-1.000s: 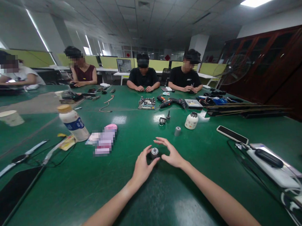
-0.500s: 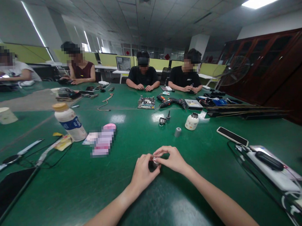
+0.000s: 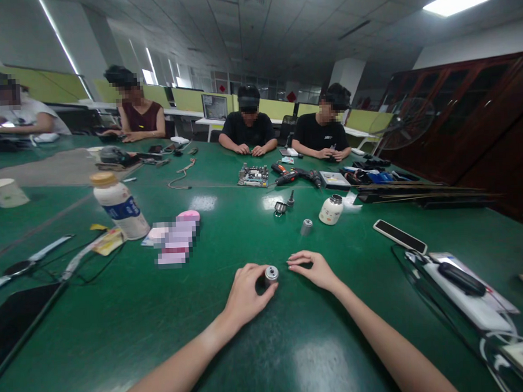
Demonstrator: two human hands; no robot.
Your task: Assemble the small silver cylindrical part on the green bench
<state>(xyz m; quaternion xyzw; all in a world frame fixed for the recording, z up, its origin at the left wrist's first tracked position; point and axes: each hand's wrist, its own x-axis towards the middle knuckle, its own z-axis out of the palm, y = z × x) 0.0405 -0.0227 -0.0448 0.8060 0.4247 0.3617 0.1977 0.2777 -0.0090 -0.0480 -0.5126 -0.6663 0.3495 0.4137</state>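
Observation:
Near the middle of the table, my left hand is closed around a small silver metal cylinder, thumb on one side and fingers on the other. The cylinder is upright, and its round top shows a dark hole. To its right and apart from it is my right hand. Its thumb and fingertips come together in a pinch; anything between them is too small to make out. A second metal cylinder stands farther forward. Behind that lie a small round metal part and a dark stemmed part.
A white jar stands front right, with a phone and a power strip farther right. At left are a bottle and a pink-purple item. A circuit board and power drills lie ahead. Several people sit opposite.
My right hand has moved right, off the cylinder, uncovering its top. My left hand keeps its hold at nearly the same spot.

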